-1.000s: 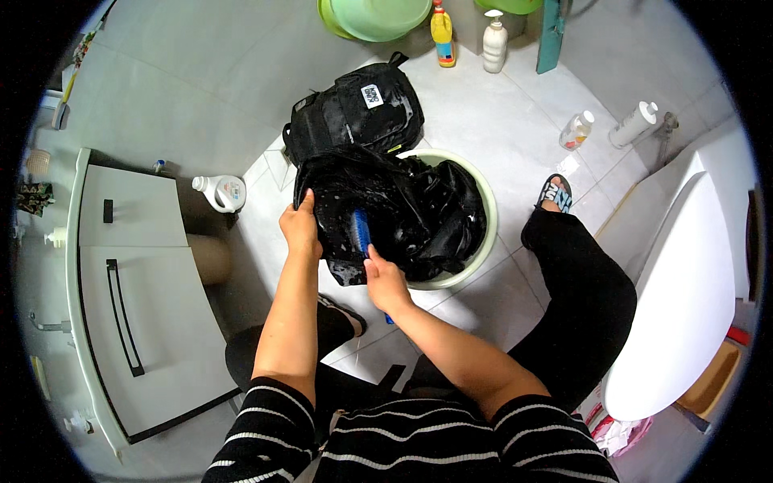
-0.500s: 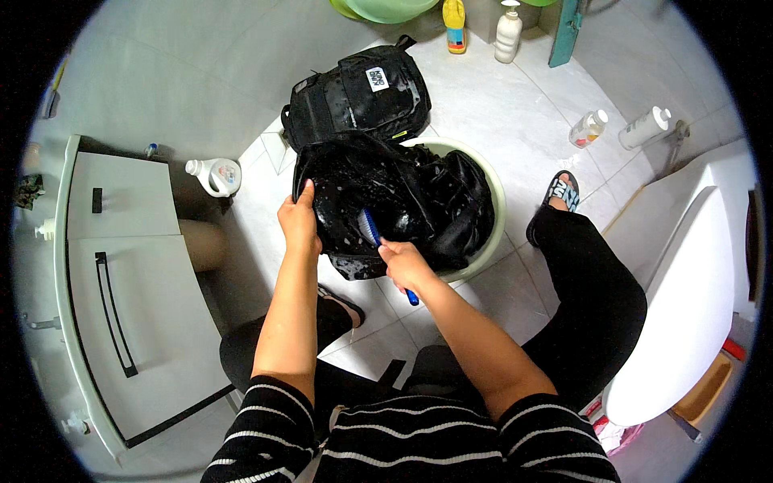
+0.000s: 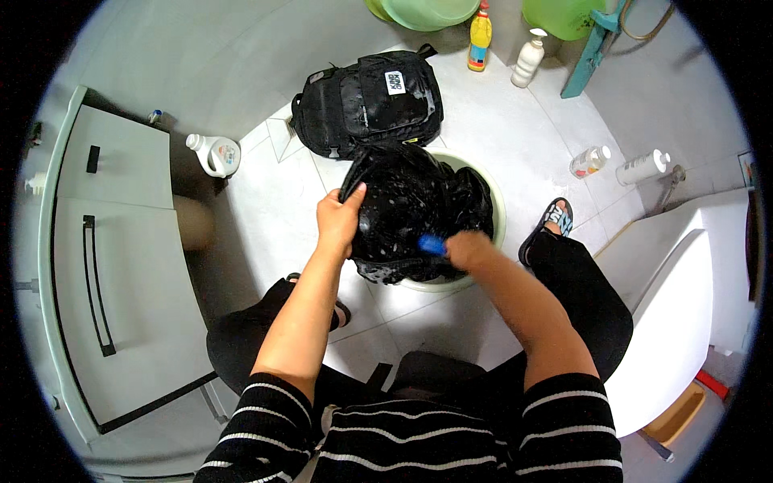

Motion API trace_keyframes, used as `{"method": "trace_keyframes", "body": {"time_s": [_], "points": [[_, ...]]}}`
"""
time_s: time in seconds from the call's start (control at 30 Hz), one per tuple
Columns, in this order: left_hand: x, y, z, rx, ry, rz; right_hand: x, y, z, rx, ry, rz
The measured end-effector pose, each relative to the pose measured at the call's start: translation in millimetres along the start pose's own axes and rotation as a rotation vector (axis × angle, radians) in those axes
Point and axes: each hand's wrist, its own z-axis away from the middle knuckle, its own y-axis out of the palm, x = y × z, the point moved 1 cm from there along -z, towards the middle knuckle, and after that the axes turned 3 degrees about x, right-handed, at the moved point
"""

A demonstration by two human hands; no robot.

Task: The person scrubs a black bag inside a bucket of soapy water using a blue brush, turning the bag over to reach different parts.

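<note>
A wet black bag (image 3: 403, 201) with foam specks is bunched over a pale green basin (image 3: 499, 211), covering most of its inside. My left hand (image 3: 341, 217) is closed on the bag's left edge, thumb on top. In my right hand (image 3: 471, 248) is a blue brush (image 3: 433, 245), blurred by motion, its head over the lower middle of the bag. The bristles are hidden from view. Just beyond the basin a wet black backpack (image 3: 372, 105) with a white patch lies on the tiles.
A white detergent jug (image 3: 216, 154) stands by the left wall, near a white cabinet (image 3: 129, 282). Yellow (image 3: 480, 40) and white pump (image 3: 528, 58) bottles stand at the back. Two bottles (image 3: 590, 162) are at right, beyond the white toilet (image 3: 668, 322).
My right hand and the brush have swept to the right across the bag. My left hand and the bag edge it holds have shifted right, and the view has moved slightly.
</note>
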Motion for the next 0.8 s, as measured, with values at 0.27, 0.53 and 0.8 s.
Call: {"method": "trace_keyframes", "body": {"time_s": [0.27, 0.53, 0.8], "points": [[9.5, 11.3, -6.9, -0.010, -0.004, -0.067, -35.8, -32.7, -30.2, -0.304, 0.080, 0.066], [35.1, 11.5, -22.2, -0.077, -0.020, -0.014, -4.9, 35.1, -35.3, -0.036, -0.163, -0.079], [28.9, -12.5, -36.3, -0.163, -0.022, -0.087, 10.2, 40.4, -61.5, 0.043, -0.054, -0.186]]}}
